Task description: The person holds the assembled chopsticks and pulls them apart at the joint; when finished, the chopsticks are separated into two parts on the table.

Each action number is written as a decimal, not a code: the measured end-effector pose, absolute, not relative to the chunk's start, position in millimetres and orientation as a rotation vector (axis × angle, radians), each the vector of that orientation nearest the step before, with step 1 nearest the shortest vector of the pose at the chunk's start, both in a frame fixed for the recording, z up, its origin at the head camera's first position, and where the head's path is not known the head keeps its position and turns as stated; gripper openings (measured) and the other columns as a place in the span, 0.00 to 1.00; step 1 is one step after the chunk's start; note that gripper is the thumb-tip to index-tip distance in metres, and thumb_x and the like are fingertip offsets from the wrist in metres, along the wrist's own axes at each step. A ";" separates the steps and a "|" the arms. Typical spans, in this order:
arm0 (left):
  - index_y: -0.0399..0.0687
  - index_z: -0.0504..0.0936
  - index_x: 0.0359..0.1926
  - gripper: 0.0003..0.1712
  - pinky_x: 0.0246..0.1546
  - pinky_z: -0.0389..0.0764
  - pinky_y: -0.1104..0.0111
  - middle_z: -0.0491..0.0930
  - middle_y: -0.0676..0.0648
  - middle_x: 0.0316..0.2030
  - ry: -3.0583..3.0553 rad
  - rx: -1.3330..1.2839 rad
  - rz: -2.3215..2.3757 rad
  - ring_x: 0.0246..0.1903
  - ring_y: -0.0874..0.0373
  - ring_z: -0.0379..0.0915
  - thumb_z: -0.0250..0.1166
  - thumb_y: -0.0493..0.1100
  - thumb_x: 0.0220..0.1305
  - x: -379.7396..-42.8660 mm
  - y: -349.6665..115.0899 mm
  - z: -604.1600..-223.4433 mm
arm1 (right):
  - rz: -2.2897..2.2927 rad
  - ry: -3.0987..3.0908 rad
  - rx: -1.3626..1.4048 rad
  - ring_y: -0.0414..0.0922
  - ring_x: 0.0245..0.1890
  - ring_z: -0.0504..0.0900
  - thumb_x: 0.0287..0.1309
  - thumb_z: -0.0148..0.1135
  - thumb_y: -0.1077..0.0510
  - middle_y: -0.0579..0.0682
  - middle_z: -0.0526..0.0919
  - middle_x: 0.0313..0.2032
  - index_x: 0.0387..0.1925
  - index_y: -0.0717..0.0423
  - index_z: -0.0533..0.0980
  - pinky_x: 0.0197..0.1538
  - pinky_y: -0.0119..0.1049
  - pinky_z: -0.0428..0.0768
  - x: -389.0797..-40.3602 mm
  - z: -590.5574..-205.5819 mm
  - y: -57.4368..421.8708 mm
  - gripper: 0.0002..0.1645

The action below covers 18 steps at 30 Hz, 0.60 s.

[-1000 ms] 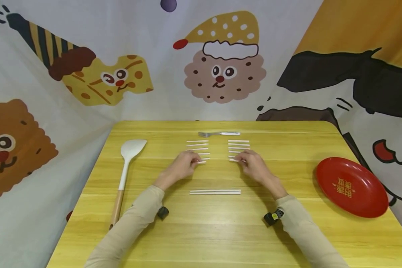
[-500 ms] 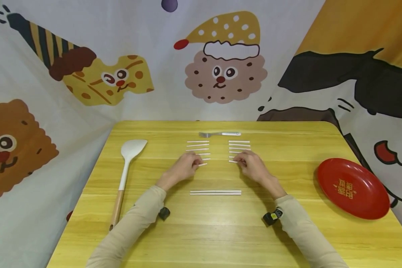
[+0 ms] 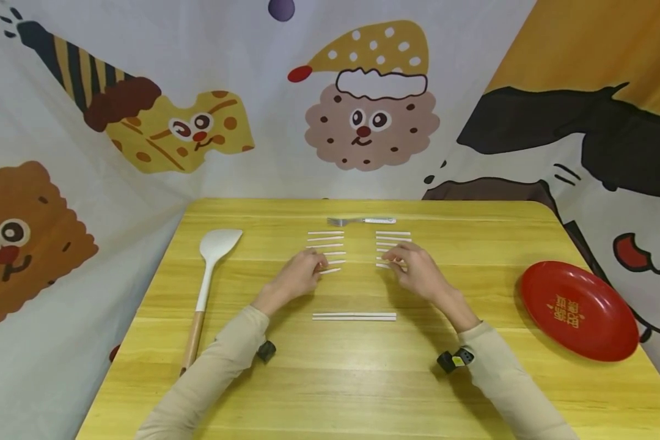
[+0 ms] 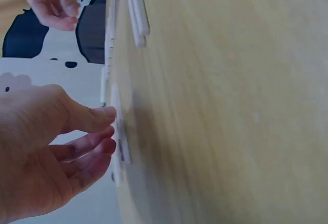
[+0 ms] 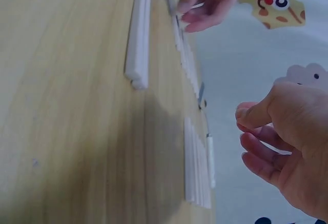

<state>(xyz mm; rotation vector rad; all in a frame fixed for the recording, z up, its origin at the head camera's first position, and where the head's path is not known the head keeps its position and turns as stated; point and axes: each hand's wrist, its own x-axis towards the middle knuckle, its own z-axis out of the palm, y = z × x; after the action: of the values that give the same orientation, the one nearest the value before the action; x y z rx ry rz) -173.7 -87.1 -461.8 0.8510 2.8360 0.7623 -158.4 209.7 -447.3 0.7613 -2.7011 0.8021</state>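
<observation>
Short white sticks lie in two columns on the wooden table, a left column (image 3: 326,245) and a right column (image 3: 393,239), roughly parallel within each. My left hand (image 3: 302,272) is at the near end of the left column. In the left wrist view its thumb and fingertips are slightly apart beside a stick (image 4: 121,126); whether they touch it I cannot tell. My right hand (image 3: 420,272) hovers by the near end of the right column. The right wrist view shows its loosely bent fingers (image 5: 259,157) off the sticks, holding nothing.
Two long white sticks (image 3: 354,316) lie side by side nearer the person. A fork (image 3: 361,221) lies beyond the columns. At left is a white spatula (image 3: 209,269) with a wooden handle; at right, a red plate (image 3: 599,305). A patterned cloth (image 3: 275,146) hangs behind the table.
The near-end left stick has shifted slightly toward the person and now shows more of its length. My right fingers have come away from the near-end right stick. My left hand has drawn back slightly.
</observation>
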 end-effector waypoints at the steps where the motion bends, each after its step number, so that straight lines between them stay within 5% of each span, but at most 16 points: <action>1: 0.40 0.85 0.44 0.10 0.40 0.82 0.66 0.80 0.46 0.37 2.826 0.842 0.742 0.37 0.56 0.76 0.67 0.29 0.63 -174.4 -87.2 -462.5 | 0.805 -2.694 0.767 0.51 0.39 0.84 0.56 0.68 0.70 0.53 0.86 0.37 0.40 0.60 0.86 0.44 0.45 0.85 -157.3 -445.3 209.0 0.10; 18: 0.43 0.86 0.42 0.08 0.43 0.82 0.65 0.81 0.46 0.39 2.814 0.843 0.694 0.40 0.55 0.78 0.65 0.29 0.65 -181.3 -78.0 -463.9 | 0.784 -2.678 0.839 0.49 0.38 0.84 0.57 0.69 0.70 0.52 0.86 0.37 0.40 0.61 0.86 0.43 0.43 0.85 -140.3 -432.6 210.9 0.09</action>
<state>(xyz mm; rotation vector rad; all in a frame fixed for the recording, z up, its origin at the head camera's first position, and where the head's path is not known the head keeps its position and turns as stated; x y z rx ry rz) -181.3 -78.0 -463.9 0.8432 2.8135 0.6937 -140.3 210.9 -432.6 0.8387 -2.6781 0.7838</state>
